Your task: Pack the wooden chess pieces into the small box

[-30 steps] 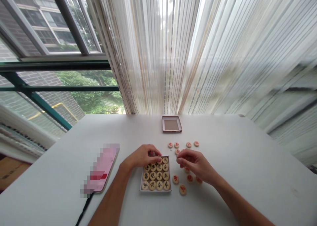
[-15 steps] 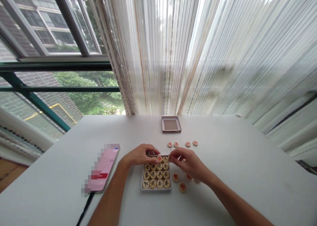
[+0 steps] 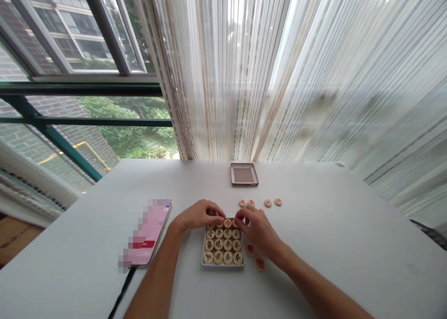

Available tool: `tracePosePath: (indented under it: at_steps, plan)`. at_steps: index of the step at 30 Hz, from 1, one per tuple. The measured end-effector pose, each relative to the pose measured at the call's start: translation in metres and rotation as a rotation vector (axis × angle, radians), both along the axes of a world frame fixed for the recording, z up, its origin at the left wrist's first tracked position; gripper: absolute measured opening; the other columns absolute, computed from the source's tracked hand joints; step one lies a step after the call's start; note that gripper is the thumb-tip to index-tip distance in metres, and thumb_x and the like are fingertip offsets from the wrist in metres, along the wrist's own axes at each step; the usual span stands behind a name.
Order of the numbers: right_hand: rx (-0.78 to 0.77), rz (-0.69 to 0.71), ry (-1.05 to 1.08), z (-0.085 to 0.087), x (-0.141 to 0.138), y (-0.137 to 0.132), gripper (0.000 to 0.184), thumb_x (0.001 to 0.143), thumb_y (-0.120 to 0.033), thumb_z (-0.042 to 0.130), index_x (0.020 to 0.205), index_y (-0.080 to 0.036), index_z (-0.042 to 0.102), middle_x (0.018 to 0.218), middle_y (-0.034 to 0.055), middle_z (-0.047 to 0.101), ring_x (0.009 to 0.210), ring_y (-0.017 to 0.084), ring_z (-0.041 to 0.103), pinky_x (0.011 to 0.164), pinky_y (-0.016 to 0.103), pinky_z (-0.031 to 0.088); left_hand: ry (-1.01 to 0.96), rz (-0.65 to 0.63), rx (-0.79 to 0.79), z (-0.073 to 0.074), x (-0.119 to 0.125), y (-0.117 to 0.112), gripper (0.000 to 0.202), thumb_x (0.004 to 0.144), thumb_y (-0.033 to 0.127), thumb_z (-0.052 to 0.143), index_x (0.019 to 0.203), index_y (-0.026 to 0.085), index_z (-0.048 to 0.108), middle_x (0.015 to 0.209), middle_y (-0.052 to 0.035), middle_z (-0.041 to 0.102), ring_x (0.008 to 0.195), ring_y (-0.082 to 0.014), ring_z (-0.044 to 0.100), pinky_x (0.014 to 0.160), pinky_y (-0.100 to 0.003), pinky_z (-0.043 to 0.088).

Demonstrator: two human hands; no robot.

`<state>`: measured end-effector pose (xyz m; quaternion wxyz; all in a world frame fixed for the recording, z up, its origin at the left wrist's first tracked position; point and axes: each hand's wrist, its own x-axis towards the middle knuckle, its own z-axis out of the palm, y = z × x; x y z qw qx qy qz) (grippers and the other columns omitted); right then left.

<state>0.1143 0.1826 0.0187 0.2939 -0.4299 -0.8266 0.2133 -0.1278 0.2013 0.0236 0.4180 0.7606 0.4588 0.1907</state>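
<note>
- One white table spans the foreground, in front of a striped curtain.
- The left hand rests at the box's far left corner, thumb and fingers curved with a small gap; whether it grips the rim or a piece, I cannot tell.
- The right hand bends over the far right corner, its thumb and index finger nearly together at the corner piece; whether they pinch or only touch it is unclear.
- A phone lies on the left, well apart from the box.
- The shallow box sits between the forearms, its visible layer apparently all but filled: black-marked pieces occupy the three nearer rows, four to a row, and the far row includes a red-marked piece.
- A shallow tray lies farther back, not on the box.
- Seven loose red pieces show outside the box, five beyond the right hand and two beside the box; that hand may hide more.
</note>
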Motion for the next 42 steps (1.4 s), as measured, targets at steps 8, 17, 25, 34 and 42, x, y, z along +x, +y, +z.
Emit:
tracePosePath:
  at_steps: [8, 17, 25, 34, 42]
  plan:
    - [0.076, 0.029, 0.058, 0.006, 0.016, -0.002, 0.013, 0.095, -0.022, 0.055, 0.091, -0.022, 0.067, 0.086, 0.0061, 0.065, 0.075, 0.019, 0.06, 0.069, 0.03, 0.048, 0.057, 0.123, 0.115, -0.001, 0.019, -0.004, 0.041, 0.08, 0.057, 0.068, 0.095, 0.021, 0.08, 0.089, -0.0053, 0.076, 0.078, -0.0185, 0.064, 0.068, -0.025, 0.046]
    - [0.104, -0.172, 0.096, 0.022, 0.066, 0.022, 0.02, 0.096, -0.034, 0.053, 0.091, -0.021, 0.068, 0.068, 0.001, 0.065, 0.057, 0.016, 0.055, 0.06, 0.028, 0.045, 0.082, 0.199, 0.18, -0.007, 0.028, -0.005, 0.048, 0.076, 0.064, 0.068, 0.092, 0.02, 0.079, 0.082, -0.0054, 0.071, 0.068, -0.0161, 0.058, 0.063, -0.025, 0.045]
    - [0.129, -0.251, 0.106, 0.022, 0.082, 0.032, 0.025, 0.094, -0.04, 0.054, 0.091, -0.021, 0.069, 0.062, -0.0001, 0.062, 0.054, 0.015, 0.053, 0.057, 0.027, 0.044, 0.131, 0.165, 0.289, -0.008, 0.038, -0.006, 0.039, 0.083, 0.058, 0.065, 0.085, 0.021, 0.079, 0.077, -0.0045, 0.07, 0.07, -0.0168, 0.059, 0.067, -0.026, 0.044]
    - [0.098, -0.206, 0.103, 0.021, 0.082, 0.032, 0.023, 0.096, -0.037, 0.051, 0.093, -0.021, 0.068, 0.065, 0.0002, 0.063, 0.055, 0.015, 0.053, 0.059, 0.027, 0.044, 0.143, 0.165, 0.284, -0.009, 0.039, -0.005, 0.036, 0.077, 0.058, 0.072, 0.077, 0.022, 0.078, 0.075, -0.0024, 0.069, 0.069, -0.0159, 0.058, 0.065, -0.026, 0.043]
    - [0.113, -0.188, 0.099, 0.025, 0.082, 0.03, 0.025, 0.096, -0.038, 0.051, 0.092, -0.021, 0.069, 0.066, 0.0009, 0.064, 0.057, 0.015, 0.055, 0.06, 0.027, 0.044, 0.15, 0.161, 0.27, -0.008, 0.039, -0.005, 0.033, 0.08, 0.055, 0.071, 0.077, 0.022, 0.078, 0.076, -0.0019, 0.07, 0.067, -0.015, 0.058, 0.065, -0.025, 0.042]
